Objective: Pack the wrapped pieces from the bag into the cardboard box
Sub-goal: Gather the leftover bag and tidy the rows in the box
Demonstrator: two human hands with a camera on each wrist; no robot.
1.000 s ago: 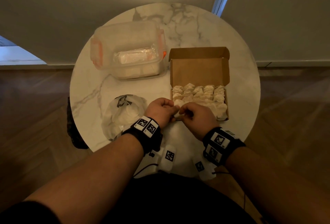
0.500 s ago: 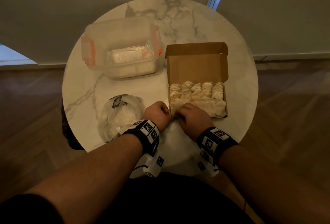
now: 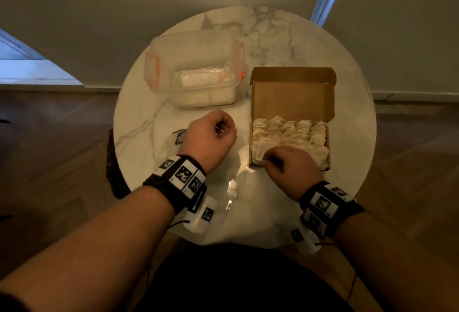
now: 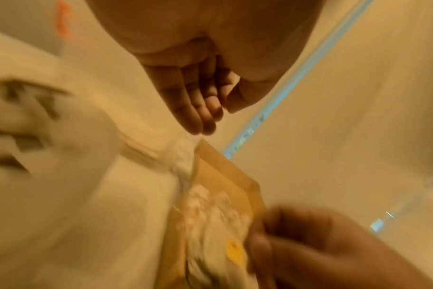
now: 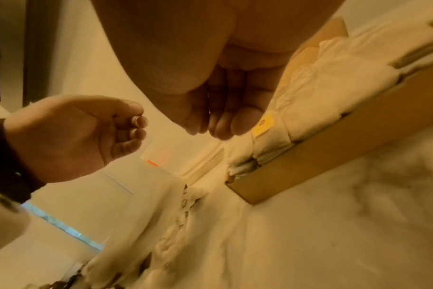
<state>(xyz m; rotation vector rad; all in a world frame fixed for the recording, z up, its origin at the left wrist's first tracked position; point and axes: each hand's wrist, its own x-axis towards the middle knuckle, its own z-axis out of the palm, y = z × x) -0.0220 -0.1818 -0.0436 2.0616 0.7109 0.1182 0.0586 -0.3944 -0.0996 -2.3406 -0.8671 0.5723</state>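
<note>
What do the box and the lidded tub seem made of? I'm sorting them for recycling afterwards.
The box looks like plain brown cardboard: matt, uncoated, with folded flaps and creased edges. The tub looks like clear, slightly cloudy plastic: its contents show through, and it has orange clips at the ends. The exact plastic cannot be told.
</note>
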